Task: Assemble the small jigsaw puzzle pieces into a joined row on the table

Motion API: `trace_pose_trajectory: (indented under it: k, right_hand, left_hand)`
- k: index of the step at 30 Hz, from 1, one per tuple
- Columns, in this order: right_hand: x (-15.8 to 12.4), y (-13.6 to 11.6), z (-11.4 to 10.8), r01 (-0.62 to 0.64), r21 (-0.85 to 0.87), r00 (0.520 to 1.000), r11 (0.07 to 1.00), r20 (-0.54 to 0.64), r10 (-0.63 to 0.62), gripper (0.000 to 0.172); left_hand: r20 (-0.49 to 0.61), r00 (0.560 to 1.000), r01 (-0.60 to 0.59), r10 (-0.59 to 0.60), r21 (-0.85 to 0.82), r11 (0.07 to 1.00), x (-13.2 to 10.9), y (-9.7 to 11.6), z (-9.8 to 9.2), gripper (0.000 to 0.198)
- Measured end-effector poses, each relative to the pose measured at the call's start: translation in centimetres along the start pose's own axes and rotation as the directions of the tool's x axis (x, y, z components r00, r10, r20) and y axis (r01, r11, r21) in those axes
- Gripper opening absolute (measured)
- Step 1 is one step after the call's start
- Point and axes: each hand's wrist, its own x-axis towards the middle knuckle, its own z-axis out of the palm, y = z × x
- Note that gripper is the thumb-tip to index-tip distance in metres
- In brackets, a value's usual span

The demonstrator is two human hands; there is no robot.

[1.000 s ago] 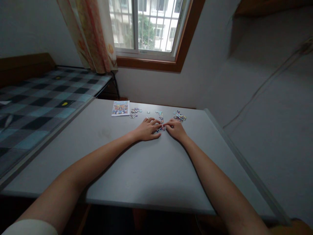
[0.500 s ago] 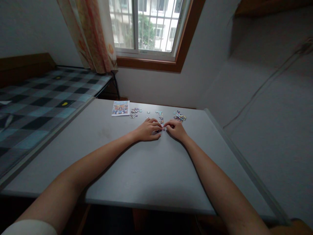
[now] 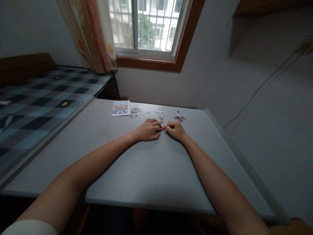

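Note:
A narrow joined strip of jigsaw puzzle (image 3: 161, 118) runs down the far middle of the table, with a short arm bending left at its top. My left hand (image 3: 149, 129) lies left of the strip's near end, fingers stretched and apart, the fingertips touching the puzzle there. From the right, my right hand (image 3: 175, 129) meets that same end with thumb and forefinger pinched on a small jigsaw piece, mostly covered by the fingers. The two hands' fingertips almost touch. Part of the strip's lower end is hidden by my fingers.
On the grey-white table (image 3: 132, 173), a heap of loose jigsaw pieces (image 3: 179, 116) lies right of the strip. More pieces (image 3: 135, 112) lie left, beside a printed picture sheet (image 3: 120, 108). A checked bed (image 3: 53, 94) stands left, and a window (image 3: 146, 29) is ahead.
My right hand's fingertips have closed in slightly at the strip's near end. My left fingers have shifted a little; the loose pieces and sheet stay put.

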Motion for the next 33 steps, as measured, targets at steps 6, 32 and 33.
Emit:
trace_pose_trajectory:
  k: [6,32,33]
  right_hand:
    - [0.19,0.48,0.03,-0.055,0.04,0.993,0.998,-0.098,0.059,0.026]
    - [0.24,0.49,0.35,-0.063,-0.054,0.995,0.997,-0.079,0.059,0.025]
    - [0.23,0.46,0.32,-0.062,-0.056,0.995,0.997,-0.078,0.057,0.025]
  left_hand:
    - [-0.012,1.0,0.013,-0.013,-0.007,1.0,-0.01,0.09,-0.11,0.032]
    - [-0.095,0.98,0.184,-0.176,0.086,0.979,0.02,-0.34,0.47,0.026]
    - [-0.097,0.98,0.184,-0.175,0.085,0.979,0.02,-0.34,0.5,0.026]
